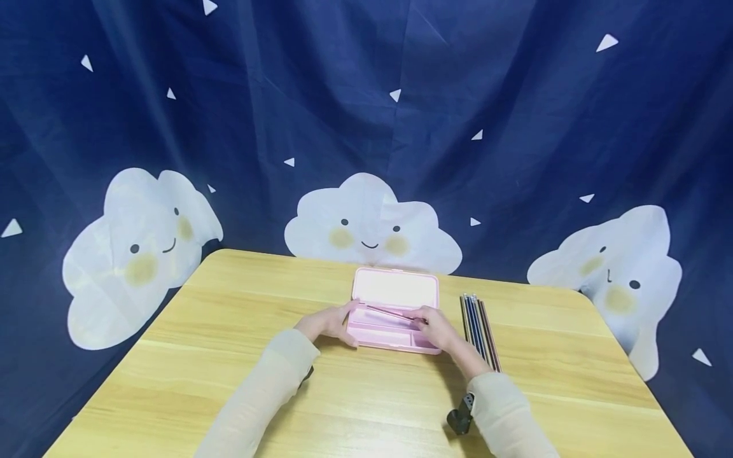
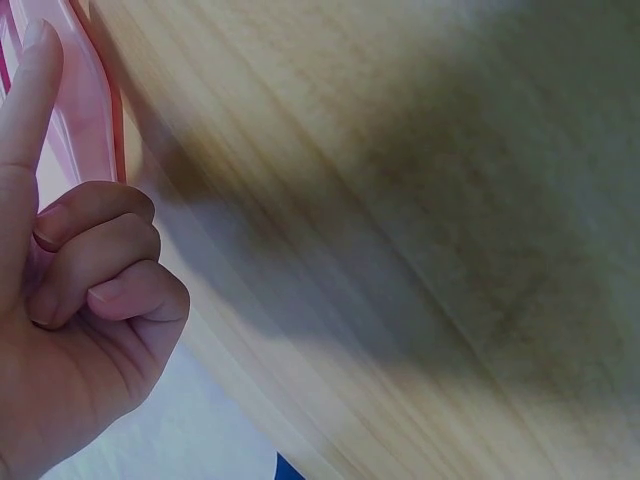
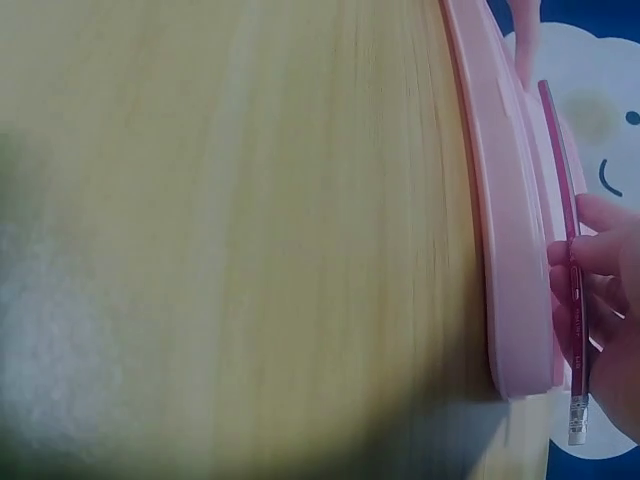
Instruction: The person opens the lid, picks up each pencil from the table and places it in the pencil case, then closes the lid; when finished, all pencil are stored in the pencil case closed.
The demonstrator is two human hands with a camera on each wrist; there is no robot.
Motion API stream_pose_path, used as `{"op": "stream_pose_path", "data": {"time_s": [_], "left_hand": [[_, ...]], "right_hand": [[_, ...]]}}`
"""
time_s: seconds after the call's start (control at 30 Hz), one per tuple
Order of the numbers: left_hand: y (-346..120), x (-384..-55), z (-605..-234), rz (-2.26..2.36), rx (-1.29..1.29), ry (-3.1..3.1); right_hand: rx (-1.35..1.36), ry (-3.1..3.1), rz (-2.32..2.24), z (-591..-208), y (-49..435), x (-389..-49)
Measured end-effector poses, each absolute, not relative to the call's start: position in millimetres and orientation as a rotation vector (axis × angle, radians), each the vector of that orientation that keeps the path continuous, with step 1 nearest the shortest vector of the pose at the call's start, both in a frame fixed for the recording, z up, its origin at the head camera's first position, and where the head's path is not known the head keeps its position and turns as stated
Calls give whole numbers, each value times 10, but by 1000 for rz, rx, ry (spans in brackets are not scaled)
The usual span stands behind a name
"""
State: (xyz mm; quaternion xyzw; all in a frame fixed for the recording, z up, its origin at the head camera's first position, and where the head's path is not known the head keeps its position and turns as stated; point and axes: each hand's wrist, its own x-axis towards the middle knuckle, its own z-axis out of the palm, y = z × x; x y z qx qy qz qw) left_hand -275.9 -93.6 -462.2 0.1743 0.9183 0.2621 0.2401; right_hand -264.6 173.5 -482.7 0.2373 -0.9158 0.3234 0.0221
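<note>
A pink pencil case (image 1: 382, 337) lies on the table with its lid (image 1: 395, 287) raised at the back. My left hand (image 1: 331, 322) holds its left end, one finger at the back corner and the thumb at the front. In the left wrist view, three fingers (image 2: 110, 240) of that hand are curled in while one digit lies straight along the case. My right hand (image 1: 432, 326) pinches a dark red pencil (image 3: 570, 200) above the open case. The pencil's eraser end sticks out below the right fingers in the right wrist view. Part of the case's inside is hidden behind this hand.
Several dark pencils (image 1: 474, 318) lie side by side on the wooden table (image 1: 366, 407), right of the case and partly under the right forearm. A blue curtain (image 1: 366, 127) with white clouds hangs behind the table's far edge.
</note>
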Motion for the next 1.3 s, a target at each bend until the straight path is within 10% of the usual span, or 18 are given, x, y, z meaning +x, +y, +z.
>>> {"op": "stream_pose_path", "data": {"time_s": [1.3], "left_hand": [[-950, -2801, -4669, 702, 505, 2513]], "right_hand": [[835, -2873, 1055, -4864, 1459, -2707]]}}
